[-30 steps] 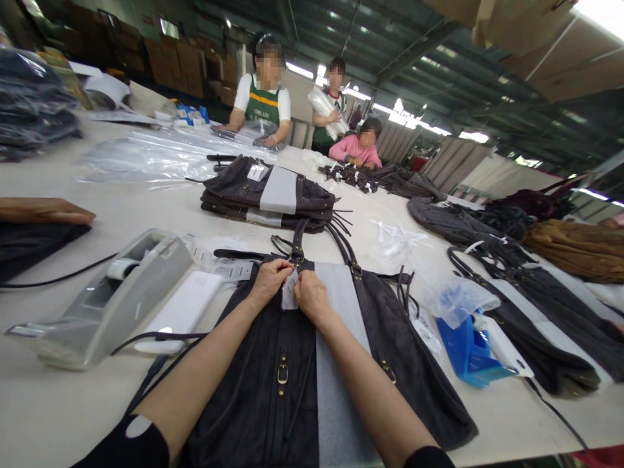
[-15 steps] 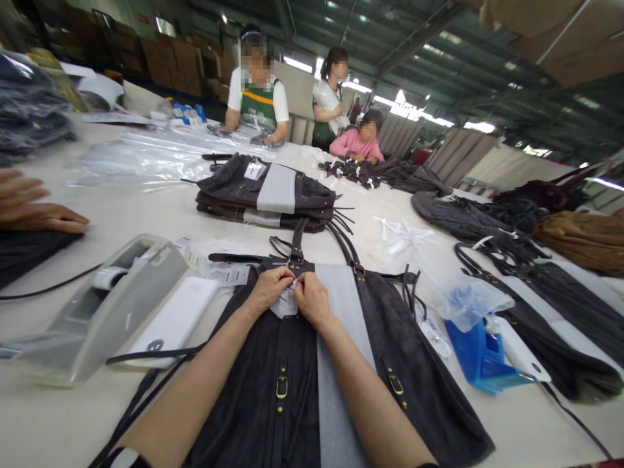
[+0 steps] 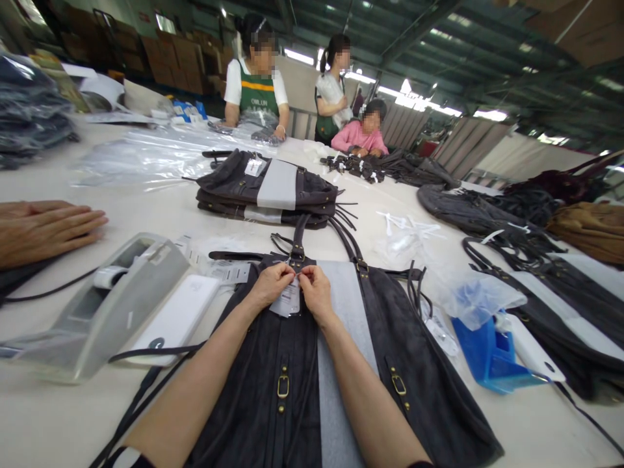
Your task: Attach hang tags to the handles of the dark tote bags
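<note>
A dark grey suede bag [image 3: 414, 364] with a pale grey middle panel lies flat on the white table [image 3: 58, 416] in front of me. My left hand [image 3: 270, 283] and my right hand [image 3: 316, 290] meet at its top edge, just below the strap buckle [image 3: 296, 255]. Both pinch a small white hang tag [image 3: 288, 300] between thumb and fingers. The fingertips touch each other over the tag's upper end.
A grey tape dispenser [image 3: 110, 305] and a white flat box [image 3: 178, 315] sit at my left. A blue holder [image 3: 487, 354] under clear plastic lies at right. Stacked bags [image 3: 268, 192] lie beyond. A co-worker's hand [image 3: 46, 227] rests at far left; three people stand at the far end.
My hands stay pinched on the tag and the tag hangs slightly lower. The co-worker's hand at left has flattened and slid right on the table.
</note>
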A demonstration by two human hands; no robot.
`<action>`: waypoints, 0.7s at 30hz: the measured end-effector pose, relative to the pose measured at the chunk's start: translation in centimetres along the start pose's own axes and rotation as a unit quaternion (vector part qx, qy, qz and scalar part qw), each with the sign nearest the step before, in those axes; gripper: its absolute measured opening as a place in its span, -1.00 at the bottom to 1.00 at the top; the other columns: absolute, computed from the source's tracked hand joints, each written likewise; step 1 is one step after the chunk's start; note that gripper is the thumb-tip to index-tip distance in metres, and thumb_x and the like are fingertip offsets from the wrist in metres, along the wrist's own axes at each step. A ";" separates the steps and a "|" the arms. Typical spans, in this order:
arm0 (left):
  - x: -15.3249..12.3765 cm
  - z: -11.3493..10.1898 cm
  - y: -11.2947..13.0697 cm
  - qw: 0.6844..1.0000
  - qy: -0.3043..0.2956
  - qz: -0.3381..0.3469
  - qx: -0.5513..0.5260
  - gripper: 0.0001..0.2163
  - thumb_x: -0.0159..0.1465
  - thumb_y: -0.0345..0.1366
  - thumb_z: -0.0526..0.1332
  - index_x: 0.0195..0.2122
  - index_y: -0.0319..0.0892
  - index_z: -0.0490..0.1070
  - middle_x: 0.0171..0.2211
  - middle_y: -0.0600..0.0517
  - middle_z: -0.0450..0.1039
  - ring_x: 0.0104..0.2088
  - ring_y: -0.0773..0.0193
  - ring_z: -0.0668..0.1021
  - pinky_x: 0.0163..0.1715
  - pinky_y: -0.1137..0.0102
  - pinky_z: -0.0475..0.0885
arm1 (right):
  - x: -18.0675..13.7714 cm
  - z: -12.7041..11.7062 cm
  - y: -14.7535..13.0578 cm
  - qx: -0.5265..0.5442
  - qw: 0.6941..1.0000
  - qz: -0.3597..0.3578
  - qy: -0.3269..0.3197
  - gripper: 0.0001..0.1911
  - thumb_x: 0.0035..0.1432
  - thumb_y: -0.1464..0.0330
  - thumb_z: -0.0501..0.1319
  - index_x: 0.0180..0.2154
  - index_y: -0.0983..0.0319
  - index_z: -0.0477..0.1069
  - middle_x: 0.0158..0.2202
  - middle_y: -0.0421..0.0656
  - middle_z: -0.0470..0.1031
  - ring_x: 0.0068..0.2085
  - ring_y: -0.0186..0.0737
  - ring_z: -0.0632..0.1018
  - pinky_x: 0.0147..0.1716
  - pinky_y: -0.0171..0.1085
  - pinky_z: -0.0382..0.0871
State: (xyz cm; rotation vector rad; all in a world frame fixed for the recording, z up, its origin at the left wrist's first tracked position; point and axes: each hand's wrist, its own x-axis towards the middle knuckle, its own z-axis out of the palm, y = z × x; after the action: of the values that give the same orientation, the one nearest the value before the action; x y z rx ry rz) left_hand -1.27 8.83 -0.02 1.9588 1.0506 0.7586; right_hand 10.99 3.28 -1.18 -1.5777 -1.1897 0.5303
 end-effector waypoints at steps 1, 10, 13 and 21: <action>0.0 0.1 -0.1 1.000 0.002 0.003 0.002 -0.83 0.10 -0.27 0.06 -0.41 -0.21 0.38 -0.46 0.06 0.43 -0.43 0.32 0.45 -0.40 0.45 0.28 | 0.0 0.0 0.2 0.038 0.999 0.011 -0.003 -0.89 0.02 0.34 0.08 -0.35 0.21 0.28 -0.47 -0.26 0.38 -0.48 -0.33 0.43 -0.40 -0.32 0.32; -0.3 0.3 -0.3 0.999 0.015 0.020 0.019 -0.84 0.12 -0.28 0.04 -0.41 -0.21 0.36 -0.47 0.06 0.40 -0.44 0.33 0.43 -0.40 0.45 0.26 | -0.1 0.4 1.0 0.082 0.996 0.026 -0.004 -0.88 0.03 0.34 0.07 -0.33 0.20 0.29 -0.47 -0.27 0.41 -0.49 -0.35 0.44 -0.44 -0.34 0.32; -0.3 0.2 -0.3 0.999 0.012 0.027 0.024 -0.84 0.12 -0.29 0.03 -0.43 -0.20 0.35 -0.49 0.07 0.39 -0.44 0.33 0.43 -0.41 0.46 0.26 | -0.1 0.4 0.9 0.062 0.998 0.017 -0.006 -0.88 0.04 0.34 0.06 -0.33 0.19 0.29 -0.49 -0.29 0.41 -0.50 -0.35 0.44 -0.43 -0.34 0.33; -0.3 0.5 -0.5 0.998 0.023 0.050 0.039 -0.86 0.13 -0.32 0.01 -0.45 -0.19 0.33 -0.50 0.07 0.37 -0.44 0.33 0.42 -0.42 0.46 0.26 | -0.2 0.4 0.9 0.036 0.999 -0.013 -0.020 -0.86 0.05 0.35 0.06 -0.30 0.19 0.32 -0.41 -0.26 0.45 -0.49 -0.35 0.45 -0.38 -0.33 0.34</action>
State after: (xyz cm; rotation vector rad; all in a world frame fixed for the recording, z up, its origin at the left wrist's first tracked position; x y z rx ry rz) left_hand -1.21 8.61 -0.72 2.0820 1.0299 0.8315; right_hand 10.98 3.36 -2.17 -1.4954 -1.2058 0.5835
